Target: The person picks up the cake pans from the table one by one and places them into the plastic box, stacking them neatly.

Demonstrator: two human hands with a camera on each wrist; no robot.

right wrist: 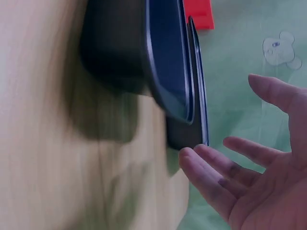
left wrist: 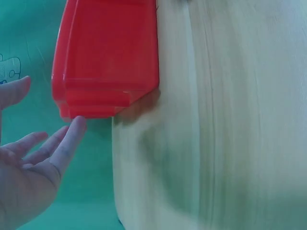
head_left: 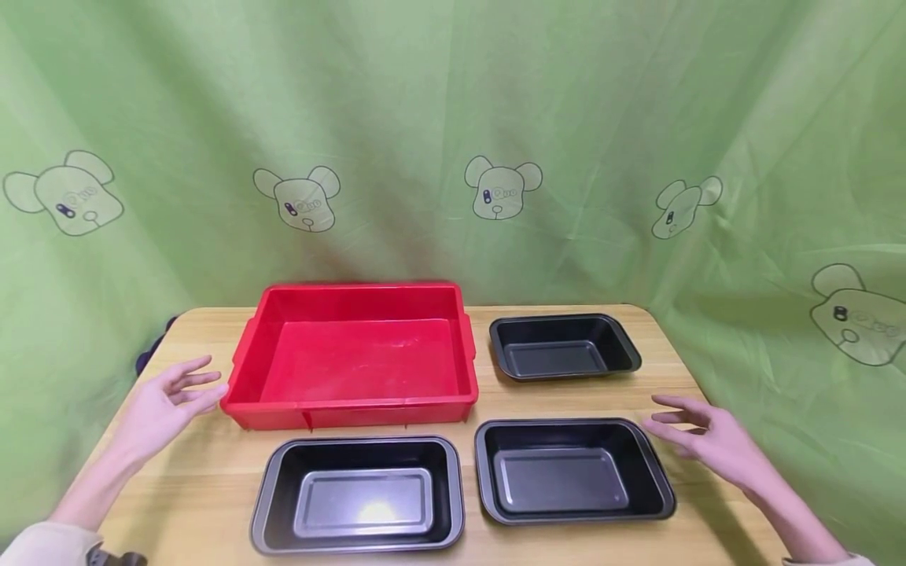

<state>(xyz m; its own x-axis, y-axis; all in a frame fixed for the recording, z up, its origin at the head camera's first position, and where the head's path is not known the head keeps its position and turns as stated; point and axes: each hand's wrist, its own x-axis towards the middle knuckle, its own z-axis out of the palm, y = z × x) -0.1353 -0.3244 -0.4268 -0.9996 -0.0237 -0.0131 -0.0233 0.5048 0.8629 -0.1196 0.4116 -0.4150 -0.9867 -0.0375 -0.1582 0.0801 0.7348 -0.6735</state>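
My left hand [head_left: 166, 405] hovers beside the left end of a red plastic tray [head_left: 368, 415], its fingers spread loosely and holding nothing. In the left wrist view the fingertips of that hand [left wrist: 38, 167] overlap the end of the red tray [left wrist: 110, 48]. Off to the right, my right hand [head_left: 715, 440] hangs with relaxed fingers near the right end of a black loaf pan [head_left: 559, 479]. Nothing is in its grasp. The right wrist view shows this hand [right wrist: 244, 177] with fingers extended toward the dark pans [right wrist: 115, 48].
A second black loaf pan [head_left: 361, 503] sits at the front left, below the red tray. Another loaf pan [head_left: 566, 358] stands at the back right. All rest on a light wooden table [head_left: 212, 487]. Green curtain [head_left: 396, 94] with bear-head drawings surrounds the table's back and sides.
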